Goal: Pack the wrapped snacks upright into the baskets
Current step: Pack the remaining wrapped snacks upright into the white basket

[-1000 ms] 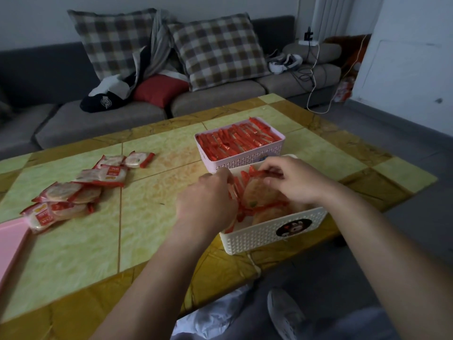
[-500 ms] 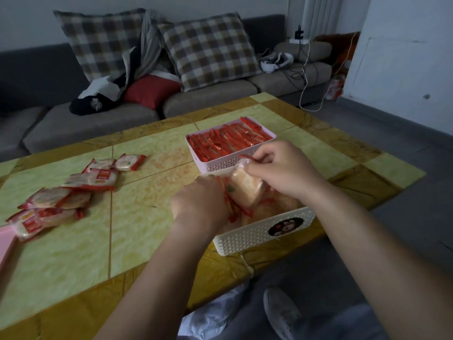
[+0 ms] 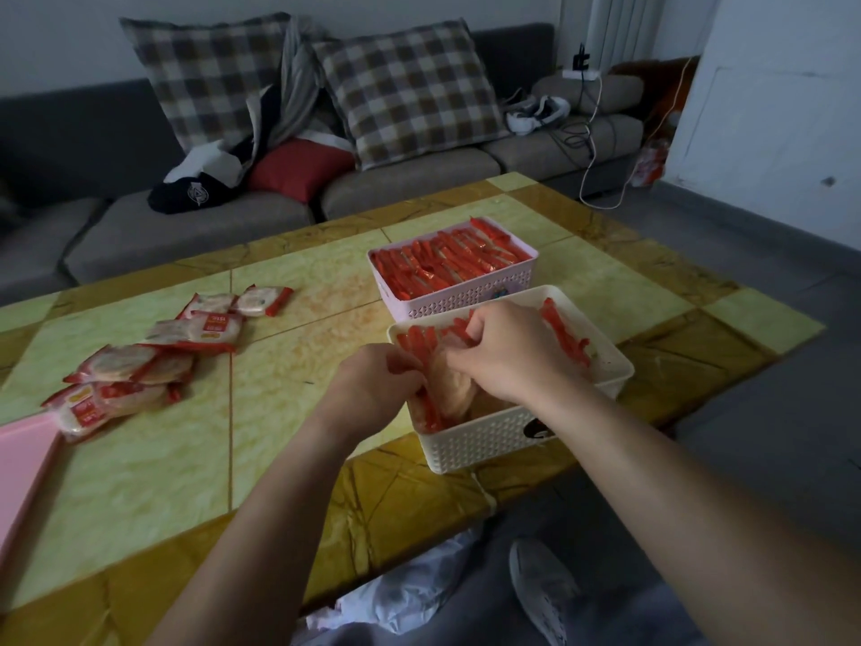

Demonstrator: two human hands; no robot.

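Observation:
A white basket (image 3: 484, 442) stands at the table's near edge, partly filled with red-edged wrapped snacks. My left hand (image 3: 375, 382) grips the upright snacks at the basket's left end. My right hand (image 3: 508, 349) pinches a wrapped snack (image 3: 449, 389) and holds it upright against that row inside the basket. Behind it stands a pink basket (image 3: 459, 300) packed full of upright snacks. A pile of loose wrapped snacks (image 3: 140, 366) lies on the table to the left.
The yellow and green table (image 3: 279, 412) ends just in front of the white basket. A pink lid or tray (image 3: 23, 463) pokes in at the left edge. A sofa with cushions stands behind the table. My shoe (image 3: 540, 585) is on the floor below.
My right hand lifted a snack out of the white basket's middle, then brought it down to the left against the upright row. My left hand stayed on that row.

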